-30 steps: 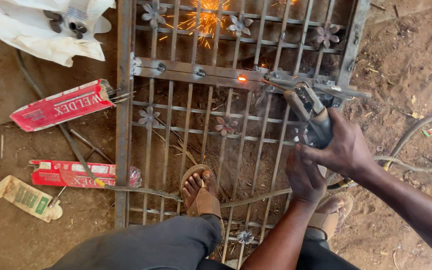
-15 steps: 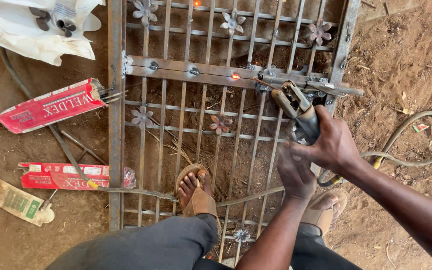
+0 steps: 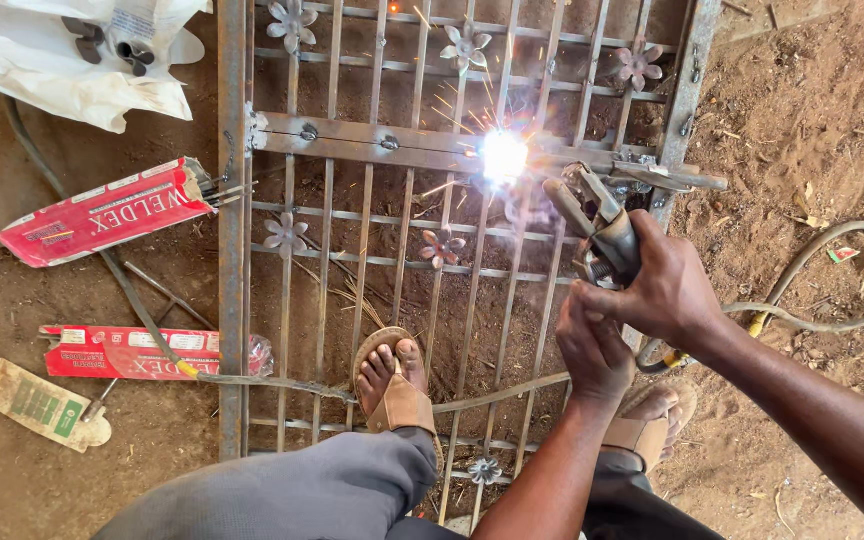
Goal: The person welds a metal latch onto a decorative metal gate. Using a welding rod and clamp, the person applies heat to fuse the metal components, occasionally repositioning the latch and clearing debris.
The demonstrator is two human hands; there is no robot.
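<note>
The right hand (image 3: 667,290) is clenched round the grip of a welding electrode holder (image 3: 602,235), and the left hand (image 3: 592,350) sits just beneath it, closed against the holder's lower end as a brace. The holder's long axis runs from the hands up and to the left, its clamp end pointing toward the bright arc (image 3: 504,157), which burns on the flat crossbar (image 3: 432,148) of the metal gate (image 3: 232,250) lying on the dirt ground. The weld spot thus lies ahead and to the left of both hands, the right hand being nearer to it. The rod between clamp and arc is probably there but lost in the glare. A cable (image 3: 832,300) loops away to the right; red electrode boxes (image 3: 102,212) lie left of the gate
</note>
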